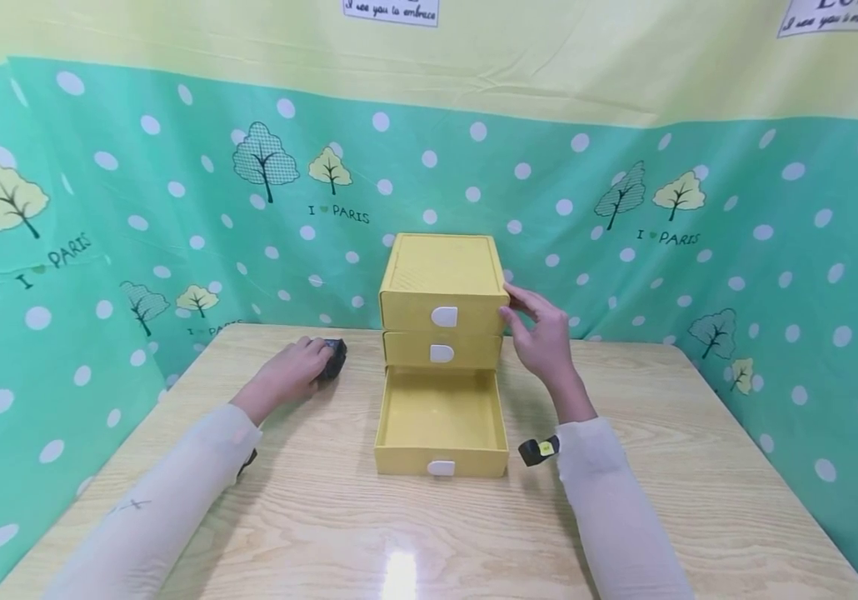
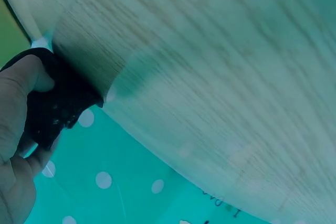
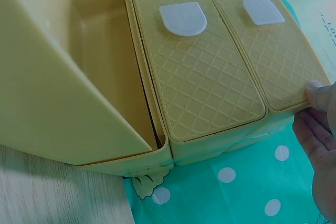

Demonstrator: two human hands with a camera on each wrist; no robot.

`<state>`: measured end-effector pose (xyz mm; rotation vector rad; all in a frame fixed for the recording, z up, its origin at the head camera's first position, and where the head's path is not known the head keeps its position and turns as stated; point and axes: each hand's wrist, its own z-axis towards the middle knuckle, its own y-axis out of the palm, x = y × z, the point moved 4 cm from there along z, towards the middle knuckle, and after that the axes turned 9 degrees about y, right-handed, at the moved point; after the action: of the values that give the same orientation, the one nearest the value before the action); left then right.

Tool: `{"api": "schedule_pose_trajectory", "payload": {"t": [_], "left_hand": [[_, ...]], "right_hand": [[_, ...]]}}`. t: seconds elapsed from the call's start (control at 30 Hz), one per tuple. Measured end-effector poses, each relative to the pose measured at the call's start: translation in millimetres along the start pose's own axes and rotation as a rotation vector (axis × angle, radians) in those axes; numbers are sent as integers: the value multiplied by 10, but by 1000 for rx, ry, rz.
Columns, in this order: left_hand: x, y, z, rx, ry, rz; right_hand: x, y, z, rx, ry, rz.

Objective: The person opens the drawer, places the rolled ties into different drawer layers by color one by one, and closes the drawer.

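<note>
A yellow three-tier drawer box (image 1: 444,267) stands on the table, its bottom drawer (image 1: 436,460) pulled out and bare inside. The upper two drawers are closed, each with a white tab. At the box's upper right edge my right hand (image 1: 545,337) holds the side, thumb on the front and fingers along the side; the right wrist view shows the thumb (image 3: 316,97) on the top drawer's corner. To the left of the box my left hand (image 1: 294,368) grips a small black object (image 2: 60,95), its thumb over it. What kind of object it is, I cannot tell.
A wooden table (image 1: 309,517) carries everything. Behind and beside it hangs a green polka-dot cloth (image 1: 429,183) with printed trees. Black wrist devices, one with a yellow mark (image 1: 546,448), show by the sleeves.
</note>
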<state>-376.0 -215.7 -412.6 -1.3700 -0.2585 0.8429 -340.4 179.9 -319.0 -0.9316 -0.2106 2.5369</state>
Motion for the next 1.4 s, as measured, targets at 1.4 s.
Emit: {"api": "schedule_pose_trajectory", "payload": {"t": [1.4], "left_hand": [[282, -877, 41, 229, 149, 185]], "right_hand": [[32, -33, 0, -40, 20, -5]]}}
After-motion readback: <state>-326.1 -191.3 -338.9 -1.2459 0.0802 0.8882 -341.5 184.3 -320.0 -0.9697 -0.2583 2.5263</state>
